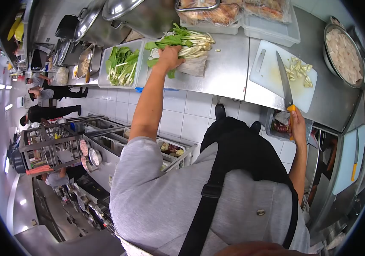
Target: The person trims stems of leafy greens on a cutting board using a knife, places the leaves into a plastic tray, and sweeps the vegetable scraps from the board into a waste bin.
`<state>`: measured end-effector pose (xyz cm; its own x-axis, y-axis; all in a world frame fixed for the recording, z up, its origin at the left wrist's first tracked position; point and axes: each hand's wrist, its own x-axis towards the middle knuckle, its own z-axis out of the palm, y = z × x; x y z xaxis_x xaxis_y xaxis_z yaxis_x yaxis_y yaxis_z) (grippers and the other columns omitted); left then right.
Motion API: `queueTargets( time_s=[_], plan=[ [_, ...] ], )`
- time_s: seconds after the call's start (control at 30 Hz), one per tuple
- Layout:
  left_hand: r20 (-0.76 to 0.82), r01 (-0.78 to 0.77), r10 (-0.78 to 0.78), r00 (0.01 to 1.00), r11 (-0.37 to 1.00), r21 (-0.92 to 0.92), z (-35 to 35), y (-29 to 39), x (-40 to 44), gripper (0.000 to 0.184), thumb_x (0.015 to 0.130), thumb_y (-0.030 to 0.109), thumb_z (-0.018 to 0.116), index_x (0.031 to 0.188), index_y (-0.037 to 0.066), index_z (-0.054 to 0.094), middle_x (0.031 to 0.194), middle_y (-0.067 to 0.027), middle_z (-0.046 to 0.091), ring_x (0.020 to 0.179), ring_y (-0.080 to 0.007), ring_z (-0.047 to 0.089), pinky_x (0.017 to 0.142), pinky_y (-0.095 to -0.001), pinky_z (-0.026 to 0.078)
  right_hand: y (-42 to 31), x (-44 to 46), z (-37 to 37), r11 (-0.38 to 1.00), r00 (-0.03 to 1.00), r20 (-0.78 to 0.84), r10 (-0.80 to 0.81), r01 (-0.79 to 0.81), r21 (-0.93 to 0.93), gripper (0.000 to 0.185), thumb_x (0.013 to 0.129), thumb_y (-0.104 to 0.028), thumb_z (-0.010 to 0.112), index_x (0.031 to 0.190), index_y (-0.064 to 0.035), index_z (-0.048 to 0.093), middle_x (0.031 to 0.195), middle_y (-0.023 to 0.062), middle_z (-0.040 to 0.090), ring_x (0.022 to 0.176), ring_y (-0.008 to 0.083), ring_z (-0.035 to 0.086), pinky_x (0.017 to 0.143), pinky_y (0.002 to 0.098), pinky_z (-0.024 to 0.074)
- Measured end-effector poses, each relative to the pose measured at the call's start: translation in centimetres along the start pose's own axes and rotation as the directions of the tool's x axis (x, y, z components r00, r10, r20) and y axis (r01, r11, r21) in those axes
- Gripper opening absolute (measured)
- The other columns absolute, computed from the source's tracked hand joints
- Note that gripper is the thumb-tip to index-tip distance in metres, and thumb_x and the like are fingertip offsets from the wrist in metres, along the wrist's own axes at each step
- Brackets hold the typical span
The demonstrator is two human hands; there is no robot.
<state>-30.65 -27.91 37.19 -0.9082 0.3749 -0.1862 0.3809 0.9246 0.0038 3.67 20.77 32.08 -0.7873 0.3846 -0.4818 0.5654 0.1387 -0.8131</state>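
Observation:
My left hand (170,58) reaches to the steel counter and is closed on a bunch of leafy greens (195,45) with pale stems; its fingertips are partly hidden by the leaves. Under the bunch lies a pale, crumpled wrapping (193,67). My right hand (297,123) grips the orange handle of a large knife (284,77). The blade lies over a white cutting board (259,74), left of cut pale pieces (300,72). To the left of my left hand, a clear tub (101,70) holds more greens (122,66).
A metal bowl (327,55) of pale sliced pieces stands at the right. Large lidded pots (148,19) and bagged food (210,13) line the back. Another board (348,164) carries a second knife (355,153). Several people, one a person in black (50,113), are at the far left.

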Motion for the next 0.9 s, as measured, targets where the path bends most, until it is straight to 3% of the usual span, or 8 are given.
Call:
queueTargets(
  time_s=[0.13,0.33,0.4,0.6,0.67,0.73,0.8,0.9],
  plan=[
    [0.038,0.02,-0.012,0.999,0.97,-0.241,-2.3,-0.5,-0.1,0.042,0.086,0.033,0.078,0.12,0.009,0.069,0.116,-0.0143,0.072,0.116,-0.0366,0.063,0.099,-0.0592,0.043,0.0,-0.2,-0.2,1.0,1.0,0.0,0.016,-0.016,0.026,0.043,0.109,-0.036,0.05,0.146,-0.0133,0.057,0.068,-0.0015,0.05,0.044,0.0068,0.044,0.038,0.0256,0.0365],
    [-0.162,-0.301,0.254,0.953,0.797,-0.523,-8.2,8.2,-0.6,0.029,0.09,0.022,0.073,0.113,0.006,0.07,0.112,-0.0203,0.07,0.109,-0.0408,0.065,0.094,-0.0453,0.05,1.9,-0.2,-1.0,0.998,0.998,-0.031,-0.052,0.051,-0.037,0.043,0.109,-0.036,0.05,0.144,-0.013,0.058,0.068,-0.0014,0.051,0.045,0.007,0.045,0.038,0.026,0.0371],
    [-0.286,-0.404,0.29,0.913,0.739,-0.539,-5.5,12.7,0.9,0.033,0.088,0.023,0.075,0.116,0.007,0.07,0.11,-0.0219,0.07,0.109,-0.039,0.066,0.093,-0.0485,0.051,0.9,0.5,-0.4,0.999,0.999,0.001,-0.045,0.045,-0.018,0.043,0.109,-0.036,0.049,0.144,-0.0128,0.058,0.069,-0.0013,0.052,0.044,0.0072,0.044,0.038,0.0262,0.0368],
    [-0.174,-0.408,0.369,0.913,0.835,-0.368,0.6,27.5,2.6,0.05,0.081,0.026,0.082,0.126,0.01,0.069,0.118,-0.0168,0.066,0.109,-0.0378,0.065,0.094,-0.0479,0.052,-0.4,-0.1,-1.8,0.978,0.989,-0.105,-0.1,0.078,-0.193,0.044,0.107,-0.037,0.053,0.139,-0.0086,0.063,0.074,0.0027,0.059,0.064,0.0109,0.056,0.06,0.0302,0.0482],
    [-0.091,-0.343,0.336,0.937,0.848,-0.403,2.8,28.3,3.1,0.055,0.079,0.026,0.084,0.13,0.014,0.069,0.117,-0.0155,0.066,0.109,-0.0361,0.065,0.094,-0.0462,0.053,0.0,-0.2,-1.9,0.952,0.964,-0.172,-0.201,0.151,-0.266,0.044,0.105,-0.037,0.054,0.138,-0.0088,0.063,0.078,0.0098,0.065,0.067,0.0175,0.061,0.067,0.0361,0.0516],
    [-0.2,-0.401,0.348,0.916,0.814,-0.42,3.9,28.4,2.5,0.042,0.08,0.025,0.081,0.121,0.017,0.075,0.113,-0.013,0.069,0.102,-0.036,0.067,0.09,-0.0457,0.055,-1.2,-1.0,-1.7,0.918,0.959,-0.222,-0.178,0.081,-0.387,0.041,0.106,-0.035,0.053,0.137,-0.0122,0.063,0.1,0.0226,0.073,0.093,0.0405,0.071,0.084,0.0464,0.0536],
    [-0.336,-0.472,0.353,0.873,0.785,-0.401,5.3,28.5,2.8,0.03,0.085,0.025,0.078,0.112,0.013,0.078,0.11,-0.0142,0.072,0.097,-0.0367,0.069,0.087,-0.0457,0.055,-0.9,-1.4,-1.3,0.879,0.914,-0.235,-0.332,0.209,-0.429,0.041,0.106,-0.034,0.053,0.138,-0.0114,0.062,0.11,0.0244,0.072,0.104,0.045,0.068,0.09,0.0478,0.0527],
    [-0.365,-0.53,0.394,0.844,0.72,-0.448,3.8,28.8,3.3,0.022,0.09,0.026,0.073,0.104,0.01,0.08,0.105,-0.0157,0.074,0.095,-0.0376,0.069,0.085,-0.0456,0.055,-2.6,-2.7,-0.8,0.907,0.951,-0.206,-0.229,0.132,-0.4,0.041,0.106,-0.034,0.053,0.139,-0.0108,0.061,0.108,0.0269,0.071,0.103,0.0462,0.068,0.087,0.0479,0.0529]
  ],
)
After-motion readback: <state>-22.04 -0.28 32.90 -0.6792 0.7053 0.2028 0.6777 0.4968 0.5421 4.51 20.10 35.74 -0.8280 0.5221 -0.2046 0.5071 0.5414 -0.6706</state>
